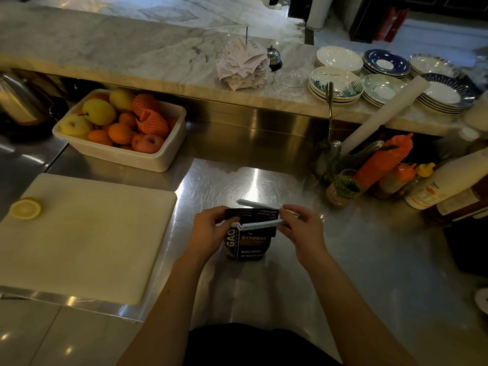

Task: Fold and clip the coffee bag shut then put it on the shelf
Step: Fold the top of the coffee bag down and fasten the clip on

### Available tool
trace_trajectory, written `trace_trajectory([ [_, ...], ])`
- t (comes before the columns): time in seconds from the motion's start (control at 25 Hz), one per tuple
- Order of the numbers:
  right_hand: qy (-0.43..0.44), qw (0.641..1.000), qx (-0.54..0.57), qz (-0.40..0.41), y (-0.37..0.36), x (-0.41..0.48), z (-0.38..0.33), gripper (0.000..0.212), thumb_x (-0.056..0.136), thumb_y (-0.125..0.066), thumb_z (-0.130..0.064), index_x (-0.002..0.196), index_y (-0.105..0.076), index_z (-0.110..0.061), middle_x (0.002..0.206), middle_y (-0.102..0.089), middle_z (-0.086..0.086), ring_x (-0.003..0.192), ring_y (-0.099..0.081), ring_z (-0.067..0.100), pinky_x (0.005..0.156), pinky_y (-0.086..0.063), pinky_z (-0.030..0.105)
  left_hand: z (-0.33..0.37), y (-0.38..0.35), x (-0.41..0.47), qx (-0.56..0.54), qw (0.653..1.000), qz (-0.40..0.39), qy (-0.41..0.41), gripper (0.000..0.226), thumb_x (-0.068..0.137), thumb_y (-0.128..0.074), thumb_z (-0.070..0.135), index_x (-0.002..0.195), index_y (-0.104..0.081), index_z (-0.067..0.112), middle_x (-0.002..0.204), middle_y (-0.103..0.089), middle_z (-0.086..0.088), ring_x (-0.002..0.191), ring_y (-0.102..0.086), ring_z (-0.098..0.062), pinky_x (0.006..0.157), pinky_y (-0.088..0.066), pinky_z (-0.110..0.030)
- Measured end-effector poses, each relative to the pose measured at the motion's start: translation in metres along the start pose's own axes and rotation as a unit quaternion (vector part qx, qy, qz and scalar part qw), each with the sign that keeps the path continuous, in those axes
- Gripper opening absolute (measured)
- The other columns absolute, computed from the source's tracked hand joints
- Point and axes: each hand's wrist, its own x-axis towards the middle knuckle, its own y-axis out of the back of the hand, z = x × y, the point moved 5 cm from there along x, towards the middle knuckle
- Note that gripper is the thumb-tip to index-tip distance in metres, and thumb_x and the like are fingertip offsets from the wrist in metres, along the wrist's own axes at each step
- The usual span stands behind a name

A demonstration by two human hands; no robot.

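Observation:
A dark coffee bag point(247, 245) with white lettering stands upright on the steel counter, its top folded over. A long white bag clip point(257, 224) straddles the fold, hinged at the right, its two arms spread apart at the left. One arm lies behind the bag, the other across its front. My left hand point(211, 228) grips the bag's upper left corner beside the front arm's free end. My right hand point(298, 225) pinches the clip's hinge end at the bag's right edge.
A white cutting board point(87, 233) with a lemon half point(25, 208) lies at left. Behind it sits a tub of fruit point(118, 151). Sauce bottles point(390, 165) crowd the right. The raised marble ledge point(158, 56) holds stacked plates point(335, 85), receipts and a bell.

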Motion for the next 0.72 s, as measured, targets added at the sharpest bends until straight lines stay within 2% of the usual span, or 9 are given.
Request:
trace_trajectory([
  [0.12,0.025,1.000,-0.004,0.017,-0.010,-0.004,0.007,0.009,0.088,-0.067,-0.011,0.096,-0.072,-0.010,0.097,-0.069,0.014,0.087,-0.072,0.023,0.071,-0.061,0.028,0.000,0.001,-0.001,-0.013,1.000,0.010,0.012,0.018,0.086,-0.068,0.007,0.090,-0.073,0.023,0.089,-0.076,0.002,0.091,-0.072,-0.010,0.082,-0.051,-0.019],
  [0.28,0.049,0.998,-0.025,0.016,-0.016,-0.008,0.006,0.013,0.095,-0.058,-0.016,0.094,-0.071,-0.014,0.093,-0.070,0.008,0.088,-0.072,0.020,0.075,-0.061,0.031,-0.001,0.000,-0.001,-0.045,0.998,0.013,0.030,0.022,0.085,-0.070,0.007,0.084,-0.073,0.029,0.086,-0.076,0.004,0.087,-0.073,-0.011,0.082,-0.054,-0.025],
  [0.4,0.074,0.995,-0.049,-0.041,-0.023,-0.014,0.000,0.021,0.098,-0.053,-0.016,0.087,-0.068,-0.026,0.091,-0.070,0.000,0.089,-0.071,0.016,0.075,-0.060,0.026,-0.002,-0.002,-0.001,-0.059,0.998,0.013,0.036,0.018,0.085,-0.070,0.007,0.086,-0.074,0.025,0.086,-0.077,0.002,0.083,-0.074,-0.009,0.076,-0.055,-0.020],
  [0.48,0.084,0.989,-0.070,-0.102,-0.027,-0.016,-0.004,0.025,0.098,-0.052,-0.014,0.085,-0.066,-0.031,0.090,-0.070,-0.005,0.088,-0.070,0.012,0.078,-0.058,0.024,-0.003,-0.002,-0.001,-0.079,0.996,0.010,0.045,0.011,0.086,-0.070,0.005,0.090,-0.075,0.014,0.086,-0.077,-0.002,0.079,-0.073,-0.005,0.070,-0.054,-0.015],
  [0.6,0.094,0.977,-0.093,-0.165,-0.026,-0.014,-0.006,0.023,0.095,-0.056,-0.009,0.093,-0.067,-0.029,0.093,-0.072,0.001,0.092,-0.072,0.016,0.080,-0.058,0.025,-0.005,-0.002,-0.001,-0.109,0.992,-0.004,0.057,0.011,0.086,-0.068,0.002,0.096,-0.074,0.003,0.088,-0.077,-0.007,0.080,-0.074,-0.006,0.069,-0.053,-0.014],
  [0.72,0.111,0.975,-0.133,-0.138,-0.020,-0.005,-0.002,0.015,0.092,-0.061,-0.011,0.104,-0.068,-0.016,0.096,-0.073,0.005,0.092,-0.072,0.020,0.070,-0.059,0.023,-0.009,-0.005,-0.002,-0.143,0.987,-0.020,0.070,0.011,0.086,-0.068,0.002,0.094,-0.074,0.007,0.086,-0.077,-0.005,0.078,-0.073,-0.006,0.066,-0.052,-0.014],
])
